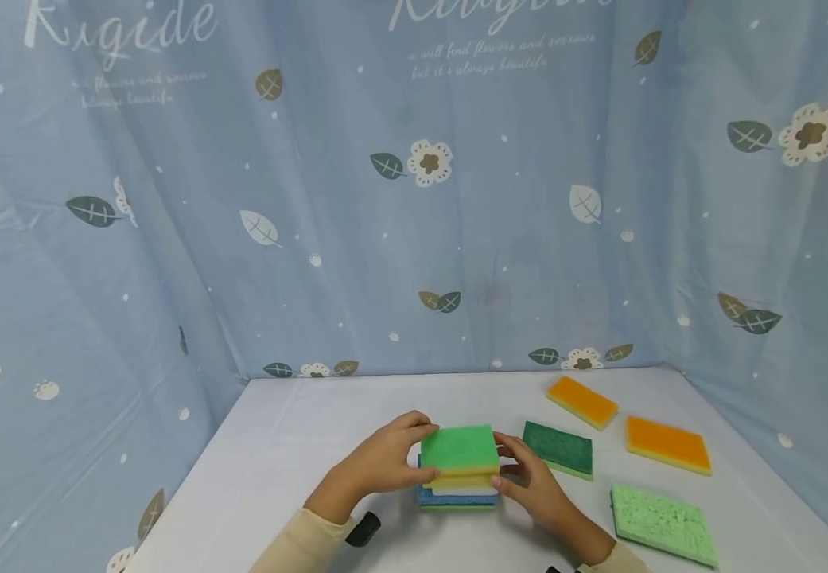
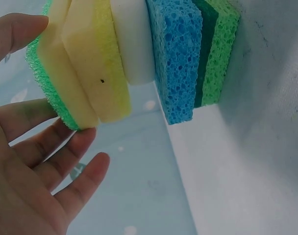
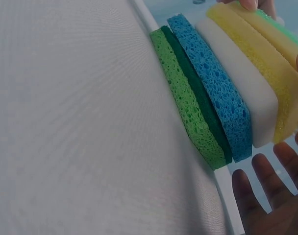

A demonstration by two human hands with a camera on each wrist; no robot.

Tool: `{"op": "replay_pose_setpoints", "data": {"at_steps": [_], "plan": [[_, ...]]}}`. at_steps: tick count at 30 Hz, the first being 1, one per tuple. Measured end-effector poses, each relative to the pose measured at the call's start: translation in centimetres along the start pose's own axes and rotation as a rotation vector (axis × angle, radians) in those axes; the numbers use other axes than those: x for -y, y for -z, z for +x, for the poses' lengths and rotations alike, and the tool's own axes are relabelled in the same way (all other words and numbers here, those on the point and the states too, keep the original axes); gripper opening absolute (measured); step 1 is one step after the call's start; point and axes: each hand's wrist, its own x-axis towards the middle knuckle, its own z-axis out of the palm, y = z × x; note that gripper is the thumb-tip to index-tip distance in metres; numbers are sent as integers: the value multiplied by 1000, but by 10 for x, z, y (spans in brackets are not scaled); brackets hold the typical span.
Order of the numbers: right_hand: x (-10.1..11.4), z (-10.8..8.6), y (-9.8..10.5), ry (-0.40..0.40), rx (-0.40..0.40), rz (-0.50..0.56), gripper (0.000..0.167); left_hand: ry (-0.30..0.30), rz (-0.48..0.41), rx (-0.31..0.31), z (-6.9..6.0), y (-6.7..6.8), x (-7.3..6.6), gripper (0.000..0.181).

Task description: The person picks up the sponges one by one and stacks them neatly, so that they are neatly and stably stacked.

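A stack of sponges stands on the white table between my hands. On top lies a sponge with a green scouring face (image 1: 460,450) and yellow foam. My left hand (image 1: 388,458) holds its left end, thumb at the near corner and fingertips toward the far one. At its right end my right hand (image 1: 531,481) grips with thumb and fingers, the lower fingers spread beside the stack. Beneath it come a yellow sponge (image 2: 105,63), a white sponge (image 2: 134,44), a blue porous sponge (image 2: 178,58) and a light green sponge (image 2: 220,54) with a dark green layer.
Right of the stack lie a dark green-faced sponge (image 1: 559,448), an orange-faced sponge (image 1: 581,402), a second orange-faced sponge (image 1: 667,444) and a speckled light green sponge (image 1: 662,524). A blue patterned curtain (image 1: 342,199) surrounds the white table (image 1: 299,430) at the back and sides.
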Motion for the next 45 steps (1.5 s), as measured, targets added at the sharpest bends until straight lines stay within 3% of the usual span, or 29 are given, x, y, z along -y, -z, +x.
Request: {"op": "replay_pose_setpoints", "data": {"at_steps": [33,45], "plan": [[-6,1,0,-28,-3,1,55,-27,12,-2,-2,-1,-1,63],[-1,0,-1,-85,-18,8,58,-31,-13,-5,-1,-6,3,64]]}}
